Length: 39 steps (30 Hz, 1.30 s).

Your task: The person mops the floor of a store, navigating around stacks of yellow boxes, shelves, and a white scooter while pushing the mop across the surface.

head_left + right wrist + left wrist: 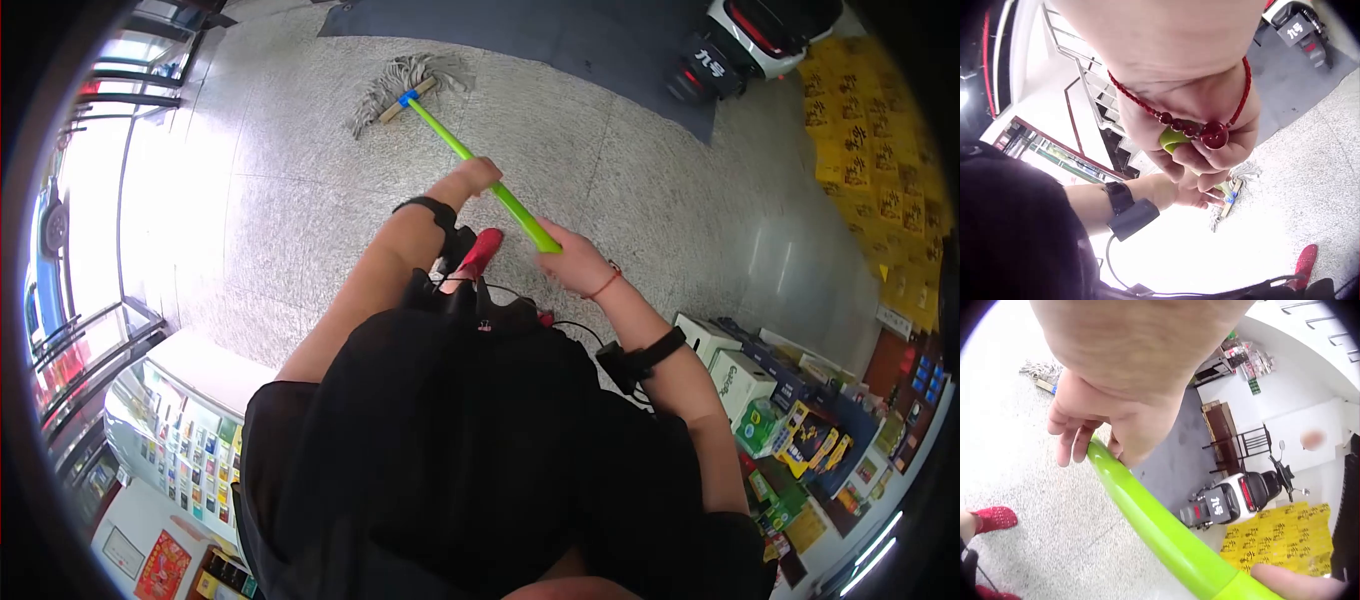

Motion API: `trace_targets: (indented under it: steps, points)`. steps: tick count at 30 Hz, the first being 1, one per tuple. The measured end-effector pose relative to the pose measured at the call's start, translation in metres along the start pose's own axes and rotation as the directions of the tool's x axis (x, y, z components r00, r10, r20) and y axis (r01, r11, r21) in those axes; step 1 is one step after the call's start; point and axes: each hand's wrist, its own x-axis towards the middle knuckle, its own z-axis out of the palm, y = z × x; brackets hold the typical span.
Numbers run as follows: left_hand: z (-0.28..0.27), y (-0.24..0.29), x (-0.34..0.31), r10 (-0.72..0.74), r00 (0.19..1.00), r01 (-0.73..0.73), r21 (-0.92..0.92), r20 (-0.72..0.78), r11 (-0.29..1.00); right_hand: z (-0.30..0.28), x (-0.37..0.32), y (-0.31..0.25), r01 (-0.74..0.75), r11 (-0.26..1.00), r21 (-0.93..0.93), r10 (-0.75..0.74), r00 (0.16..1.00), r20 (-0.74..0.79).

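A mop with a bright green handle (518, 210) slants away from me, its grey string head (408, 78) lying on the speckled floor. A blue joint (408, 98) fixes the handle to a wooden bar across the strings. My right hand (576, 264) grips the top end of the handle, fingers curled round it in the right wrist view. Farther down, my left hand (478, 176) holds the handle between thumb and fingers; in the left wrist view the fingers (1072, 440) bend loosely about it.
A dark grey mat (500, 40) covers the floor at the back, with a scooter (745, 40) on it. Yellow printed boxes (870, 150) line the right side. A glass display counter (185, 440) stands at lower left. Cartons (740, 375) stand at lower right. A red shoe (485, 250) shows below my hands.
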Motion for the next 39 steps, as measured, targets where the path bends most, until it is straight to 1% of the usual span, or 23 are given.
trace_targets:
  steps: [3, 4, 6, 7, 8, 9, 10, 12, 14, 15, 16, 17, 18, 19, 20, 22, 23, 27, 29, 31, 36, 38, 39]
  points:
    - [-0.012, -0.074, 0.044, 0.102, 0.995, -0.104, 0.087, 0.024, 0.991, 0.013, 0.030, -0.023, 0.001, 1.000, 0.019, 0.000, 0.999, -0.038]
    - [-0.024, -0.062, 0.034, 0.101, 0.995, -0.103, 0.087, 0.023, 0.991, 0.017, 0.035, -0.025, -0.027, 1.000, 0.010, 0.028, 0.997, -0.073]
    - [-0.039, -0.040, 0.014, -0.187, 0.979, 0.194, -0.092, 0.084, 0.977, 0.021, 0.037, -0.021, 0.036, 0.997, -0.068, -0.041, 0.997, -0.069]
    - [-0.036, -0.044, 0.013, -0.185, 0.979, 0.193, -0.093, 0.086, 0.977, 0.024, 0.034, -0.018, 0.098, 0.985, -0.145, -0.108, 0.992, -0.060]
    - [-0.029, -0.051, 0.011, 0.057, 0.995, -0.063, 0.076, 0.081, 0.995, 0.027, 0.028, -0.015, 0.095, 0.985, -0.146, -0.105, 0.993, -0.061]
    - [-0.019, -0.059, 0.013, 0.295, 0.949, -0.313, 0.239, 0.111, 0.919, 0.029, 0.020, -0.013, 0.068, 0.981, -0.180, -0.080, 0.995, -0.061]
    - [-0.005, -0.066, 0.022, 0.299, 0.948, -0.317, 0.239, 0.107, 0.918, 0.031, 0.012, -0.009, 0.043, 0.976, -0.216, -0.058, 0.996, -0.062]
    - [0.029, -0.074, 0.039, 0.259, 0.936, -0.325, 0.305, 0.237, 0.895, 0.035, -0.007, 0.006, 0.065, 0.969, -0.237, -0.084, 0.994, -0.068]
    - [0.095, -0.102, 0.077, 0.089, 0.957, -0.084, -0.028, 0.275, 0.996, 0.035, -0.032, 0.016, 0.091, 0.962, -0.259, -0.113, 0.991, -0.071]
    - [0.077, -0.060, 0.034, 0.311, 0.914, -0.375, 0.246, 0.263, 0.894, 0.036, -0.047, 0.019, 0.125, 0.966, -0.226, -0.145, 0.987, -0.073]
    - [0.075, -0.034, 0.004, 0.500, 0.808, -0.588, 0.490, 0.312, 0.644, 0.038, -0.063, 0.025, 0.157, 0.969, -0.193, -0.174, 0.982, -0.072]
    - [0.112, -0.045, 0.015, 0.386, 0.866, -0.457, 0.191, 0.317, 0.869, 0.041, -0.081, 0.036, 0.158, 0.967, -0.200, -0.174, 0.983, -0.063]
    - [0.150, -0.064, 0.037, 0.271, 0.893, -0.243, -0.122, 0.359, 0.962, 0.042, -0.095, 0.048, 0.199, 0.951, -0.237, -0.223, 0.971, -0.081]
    - [0.125, -0.016, -0.010, 0.037, 0.895, 0.051, -0.184, 0.444, 0.982, 0.046, -0.112, 0.059, 0.235, 0.934, -0.270, -0.270, 0.958, -0.100]
    - [0.082, 0.051, -0.077, -0.199, 0.842, 0.342, -0.211, 0.502, 0.915, 0.051, -0.132, 0.065, 0.237, 0.934, -0.268, -0.270, 0.958, -0.094]
    - [0.105, 0.058, -0.092, -0.118, 0.814, 0.278, -0.202, 0.569, 0.939, 0.057, -0.167, 0.066, 0.024, 0.959, -0.283, -0.054, 0.994, -0.100]
    - [0.115, 0.058, -0.095, -0.035, 0.771, 0.205, -0.196, 0.636, 0.959, 0.058, -0.181, 0.064, 0.028, 0.959, -0.281, -0.058, 0.993, -0.099]
    - [0.103, 0.082, -0.133, -0.019, 0.723, 0.196, -0.178, 0.691, 0.964, 0.068, -0.211, 0.054, -0.030, 0.978, -0.207, 0.002, 0.991, -0.136]
    - [0.094, 0.083, -0.142, 0.013, 0.752, 0.149, -0.188, 0.659, 0.971, 0.071, -0.209, 0.049, -0.024, 0.974, -0.225, -0.014, 0.986, -0.164]
    - [0.084, 0.074, -0.139, 0.034, 0.764, 0.131, -0.207, 0.644, 0.970, 0.071, -0.199, 0.042, -0.012, 0.932, -0.362, -0.059, 0.981, -0.183]
    - [0.044, 0.045, -0.126, 0.091, 0.805, 0.119, -0.310, 0.586, 0.943, 0.062, -0.158, 0.000, 0.032, 0.926, -0.377, -0.112, 0.974, -0.194]
    - [0.017, 0.027, -0.121, 0.059, 0.891, 0.127, -0.371, 0.450, 0.920, 0.062, -0.124, -0.021, 0.054, 0.917, -0.394, -0.139, 0.972, -0.190]
    - [0.004, 0.012, -0.115, 0.056, 0.896, 0.124, -0.370, 0.440, 0.921, 0.063, -0.104, -0.034, 0.070, 0.918, -0.389, -0.153, 0.971, -0.185]
